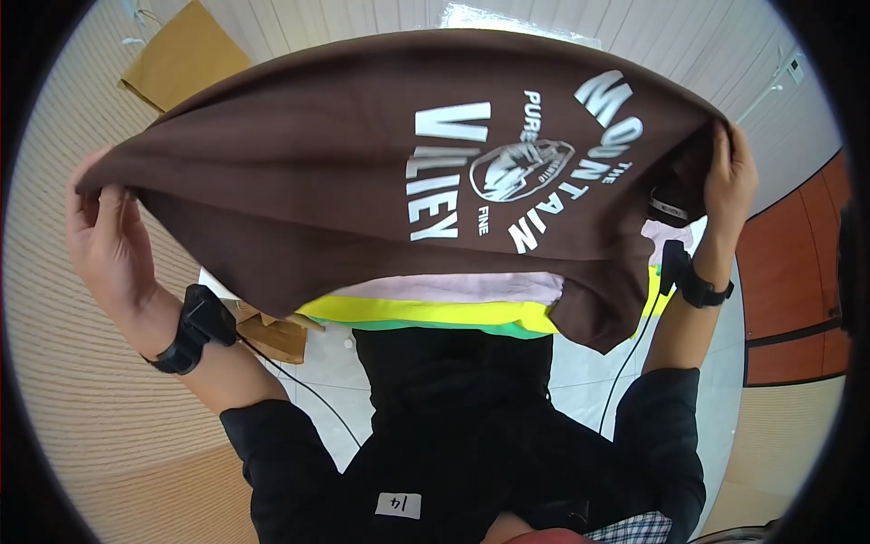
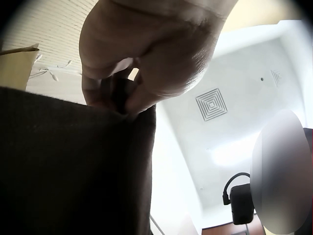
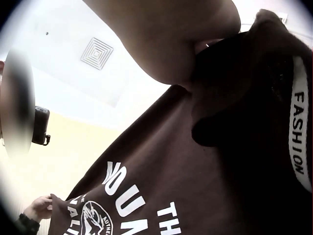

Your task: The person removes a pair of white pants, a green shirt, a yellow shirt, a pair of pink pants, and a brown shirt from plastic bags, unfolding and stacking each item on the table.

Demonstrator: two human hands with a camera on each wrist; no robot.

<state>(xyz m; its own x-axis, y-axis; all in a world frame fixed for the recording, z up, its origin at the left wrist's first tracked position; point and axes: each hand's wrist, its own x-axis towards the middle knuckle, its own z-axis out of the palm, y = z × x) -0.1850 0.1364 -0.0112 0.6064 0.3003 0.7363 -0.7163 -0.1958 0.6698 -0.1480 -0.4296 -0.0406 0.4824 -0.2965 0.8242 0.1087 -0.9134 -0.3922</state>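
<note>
A dark brown sweatshirt with white lettering is stretched sideways between both hands, held up in front of the body. My left hand pinches its left end between thumb and fingers; the left wrist view shows the brown cloth hanging from those fingertips. At the other end my right hand grips the fabric near the neck, where a small label shows. In the right wrist view that label strip reads FASHION, close to the gripping hand.
Beneath the sweatshirt lie pale lilac, yellow and green cloths, partly covered. A brown paper bag stands at the back left. Clear plastic wrap lies at the back. A reddish-brown cabinet is at right.
</note>
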